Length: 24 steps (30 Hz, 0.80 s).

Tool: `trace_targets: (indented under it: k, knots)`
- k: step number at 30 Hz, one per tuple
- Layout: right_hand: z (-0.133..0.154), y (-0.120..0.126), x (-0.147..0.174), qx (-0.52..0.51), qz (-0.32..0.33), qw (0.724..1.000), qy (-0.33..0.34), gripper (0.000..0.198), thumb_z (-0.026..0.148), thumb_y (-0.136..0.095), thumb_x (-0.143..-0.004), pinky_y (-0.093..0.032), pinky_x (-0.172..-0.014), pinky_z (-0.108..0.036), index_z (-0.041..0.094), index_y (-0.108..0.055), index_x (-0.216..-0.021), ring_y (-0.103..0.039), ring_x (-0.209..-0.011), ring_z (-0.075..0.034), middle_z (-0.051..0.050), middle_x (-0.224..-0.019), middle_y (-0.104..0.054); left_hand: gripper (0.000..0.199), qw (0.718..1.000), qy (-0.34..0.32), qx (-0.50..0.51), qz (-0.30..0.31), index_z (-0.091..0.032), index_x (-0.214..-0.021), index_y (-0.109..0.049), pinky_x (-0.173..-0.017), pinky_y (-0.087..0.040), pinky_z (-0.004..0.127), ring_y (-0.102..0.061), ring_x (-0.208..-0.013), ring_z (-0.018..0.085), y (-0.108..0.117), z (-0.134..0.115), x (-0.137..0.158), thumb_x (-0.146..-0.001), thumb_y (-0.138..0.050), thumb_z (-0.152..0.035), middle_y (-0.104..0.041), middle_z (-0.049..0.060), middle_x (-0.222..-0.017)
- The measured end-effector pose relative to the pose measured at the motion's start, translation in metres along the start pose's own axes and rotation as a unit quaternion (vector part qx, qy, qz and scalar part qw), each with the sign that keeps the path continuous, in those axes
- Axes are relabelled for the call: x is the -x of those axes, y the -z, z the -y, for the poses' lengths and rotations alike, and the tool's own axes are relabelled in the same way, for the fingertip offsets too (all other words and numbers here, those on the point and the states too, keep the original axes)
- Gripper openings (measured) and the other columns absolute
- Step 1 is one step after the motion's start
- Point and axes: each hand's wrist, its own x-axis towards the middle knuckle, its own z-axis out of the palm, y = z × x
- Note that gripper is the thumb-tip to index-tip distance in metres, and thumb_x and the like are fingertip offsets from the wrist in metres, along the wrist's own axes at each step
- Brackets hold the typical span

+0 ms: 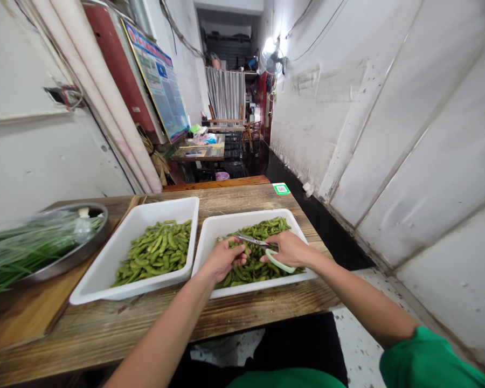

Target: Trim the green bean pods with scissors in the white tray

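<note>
From my remote seat I read the key relation in the gap between the scissors [260,242] and the left hand [223,261]. The right hand [286,249] grips the scissors, its fingers wrapped about the pale green handles, one loop of which hangs out on the near side of the palm. Their long axis runs from the handles on the right to the tips on the left, tilting slightly toward the far side. The blades pass just beyond the left fingertips; whether they touch anything there, or how wide they are parted, I cannot tell.

The left hand is curled into a pinch, thumb against fingers, and seems to have hold of a green pod [247,251]. That pod lies left of the right hand and on the near side of the blades, so I judge the left hand nearer to it. Its own long axis is too small and covered for me to make out.

Both hands are over the right tray [204,247], above a loose heap of pods. The left tray [117,248], just beside it on the wooden table [105,326], holds another heap, well apart from the blades.
</note>
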Motion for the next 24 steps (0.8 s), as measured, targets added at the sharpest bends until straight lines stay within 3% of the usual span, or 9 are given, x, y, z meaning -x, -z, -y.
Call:
trace_targets:
  k: [3,6,9,12,16,24]
  knots:
    - [-0.002,-0.002,-0.001,0.007,0.002,1.000,-0.002,0.046,0.059,-0.049,-0.065,-0.028,-0.049,-0.021,0.019,-0.064,-0.080,-0.050,-0.056,-0.014,-0.004,-0.061,-0.059,0.016,1.000,0.023,-0.007,-0.004,-0.016,-0.073,-0.046,-0.047,-0.045,0.020,-0.052,-0.046,0.008,0.002,0.003,-0.002,-0.066,-0.060,-0.014,-0.055,-0.001,-0.053]
    - [-0.006,0.000,-0.002,0.012,0.007,1.000,-0.025,0.045,0.058,-0.050,-0.065,-0.029,-0.050,-0.022,0.019,-0.064,-0.083,-0.053,-0.059,-0.015,-0.004,-0.065,-0.061,0.016,0.999,0.016,-0.008,-0.048,-0.017,-0.075,-0.045,-0.042,-0.042,0.017,-0.051,-0.044,0.008,0.004,0.003,-0.003,-0.067,-0.059,-0.014,-0.051,-0.003,-0.049]
    - [-0.009,0.004,-0.001,-0.009,0.018,0.998,-0.052,0.047,0.058,-0.052,-0.064,-0.031,-0.052,-0.021,0.019,-0.062,-0.089,-0.054,-0.063,-0.016,-0.004,-0.069,-0.061,0.012,0.995,-0.007,0.058,-0.075,-0.015,-0.072,-0.045,-0.044,-0.044,0.016,-0.054,-0.048,0.008,0.005,-0.001,-0.004,-0.069,-0.056,-0.010,-0.055,0.000,-0.053]
    - [-0.009,0.007,0.001,-0.044,0.038,0.997,-0.049,0.052,0.059,-0.050,-0.065,-0.032,-0.053,-0.021,0.018,-0.058,-0.096,-0.053,-0.063,-0.015,-0.004,-0.072,-0.060,0.010,0.985,0.000,0.160,-0.069,-0.011,-0.065,-0.048,-0.054,-0.049,0.018,-0.060,-0.064,0.013,0.004,-0.010,-0.004,-0.069,-0.050,-0.002,-0.060,0.008,-0.066]
    - [-0.003,0.006,0.004,-0.065,0.032,0.997,-0.039,0.054,0.060,-0.048,-0.066,-0.032,-0.052,-0.021,0.017,-0.056,-0.096,-0.050,-0.059,-0.013,-0.003,-0.070,-0.058,0.014,0.959,0.017,0.272,-0.078,-0.008,-0.061,-0.051,-0.059,-0.051,0.018,-0.061,-0.076,0.017,0.002,-0.019,-0.002,-0.068,-0.048,0.003,-0.061,0.009,-0.071]
    - [0.004,0.004,0.001,-0.100,0.001,0.995,-0.020,0.047,0.057,-0.051,-0.065,-0.029,-0.049,-0.019,0.018,-0.058,-0.089,-0.043,-0.053,-0.010,0.001,-0.061,-0.052,0.012,0.954,0.021,0.299,-0.027,-0.006,-0.070,-0.055,-0.056,-0.051,0.016,-0.060,-0.068,0.012,0.007,-0.016,-0.003,-0.069,-0.049,0.004,-0.060,0.010,-0.073]
